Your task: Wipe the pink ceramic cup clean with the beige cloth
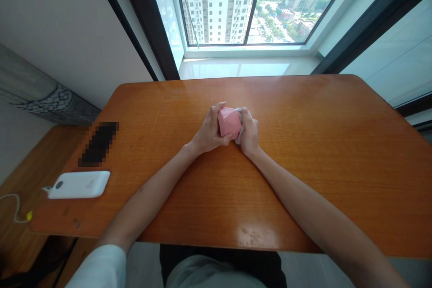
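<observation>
My left hand (216, 129) is wrapped around a small pink faceted object (229, 122), shaped like a cup or little pot, with the thumb below and the fingers over the top. Whether it is hollow I cannot see. A crumpled whitish wipe or cloth (240, 134) is bunched in my right hand (249, 132) and pressed against the pink object's right side. Both hands are close together over the middle of the wooden table (303, 162). My right fingers are partly hidden behind the object and the wipe.
A white power bank or similar slab (81, 185) with a cable at one end lies at the table's left. Beyond it is a dark pixelated patch (99, 144). Behind the table, a window (249, 4) overlooks tall buildings. A grey patterned curtain (50, 87) hangs at the left.
</observation>
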`<action>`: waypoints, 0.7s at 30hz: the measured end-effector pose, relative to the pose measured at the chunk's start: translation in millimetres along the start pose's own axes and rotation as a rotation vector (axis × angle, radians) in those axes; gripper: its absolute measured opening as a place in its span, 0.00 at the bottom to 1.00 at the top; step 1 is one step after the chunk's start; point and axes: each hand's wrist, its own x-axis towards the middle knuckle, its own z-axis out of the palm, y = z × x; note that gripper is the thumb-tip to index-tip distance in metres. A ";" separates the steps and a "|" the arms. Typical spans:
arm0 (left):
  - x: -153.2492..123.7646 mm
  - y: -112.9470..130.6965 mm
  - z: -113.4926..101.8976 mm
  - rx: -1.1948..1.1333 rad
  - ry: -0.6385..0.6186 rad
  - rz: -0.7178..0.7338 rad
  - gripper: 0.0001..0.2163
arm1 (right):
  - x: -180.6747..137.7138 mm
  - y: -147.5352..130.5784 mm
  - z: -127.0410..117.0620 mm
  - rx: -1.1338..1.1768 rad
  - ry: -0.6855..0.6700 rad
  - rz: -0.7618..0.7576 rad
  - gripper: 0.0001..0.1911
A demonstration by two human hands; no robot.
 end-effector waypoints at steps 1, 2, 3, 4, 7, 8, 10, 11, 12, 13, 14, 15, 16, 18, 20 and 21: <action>0.5 -0.3 -1.6 -0.053 -0.017 -0.043 0.49 | -1.1 -0.6 0.5 -0.012 -0.001 0.006 0.34; 1.1 -0.5 -3.2 -0.111 -0.037 -0.092 0.47 | -2.4 -1.2 1.1 -0.025 -0.004 0.014 0.35; 1.6 -0.4 -4.6 -0.170 -0.057 -0.141 0.45 | -3.8 -1.7 1.6 -0.039 -0.004 0.021 0.36; 1.9 -0.1 -5.5 -0.224 -0.072 -0.187 0.43 | -5.0 -2.1 2.0 -0.052 -0.008 0.028 0.37; 1.5 2.2 -5.1 -0.327 -0.083 -0.279 0.38 | -7.3 -3.4 3.2 -0.075 -0.023 0.047 0.39; 1.0 3.1 -4.1 -0.339 -0.078 -0.288 0.39 | -7.2 -3.9 3.4 -0.070 -0.022 0.054 0.39; -0.3 3.8 -2.4 -0.316 -0.058 -0.265 0.41 | -5.8 -4.3 3.4 -0.038 -0.001 0.068 0.38; -0.7 3.2 -2.3 -0.288 -0.044 -0.230 0.42 | -4.6 -4.1 3.1 -0.014 0.013 0.073 0.36; -0.9 1.9 -3.2 -0.251 -0.030 -0.177 0.44 | -3.3 -3.5 2.6 0.007 0.022 0.078 0.35; -0.7 -0.2 -5.0 -0.204 -0.026 -0.107 0.47 | -1.9 -2.5 1.8 0.023 0.030 0.082 0.33; -0.3 -2.7 -7.8 -0.148 -0.034 -0.028 0.51 | -0.6 -1.1 0.9 0.032 0.032 0.086 0.32; 0.2 -5.3 -11.2 -0.087 -0.056 0.049 0.55 | 0.5 0.4 -0.1 0.034 0.034 0.091 0.31; 0.8 -7.8 -15.0 -0.022 -0.088 0.117 0.59 | 1.5 1.9 -1.1 0.033 0.036 0.097 0.31; 1.5 -10.4 -22.2 0.100 -0.158 0.198 0.63 | 2.7 4.4 -2.5 0.024 0.041 0.110 0.31; 1.6 -9.0 -27.0 0.183 -0.198 0.217 0.61 | 3.4 5.7 -3.0 0.018 0.042 0.110 0.32; 1.6 -6.9 -28.2 0.209 -0.201 0.216 0.59 | 3.9 5.9 -2.9 0.017 0.044 0.105 0.32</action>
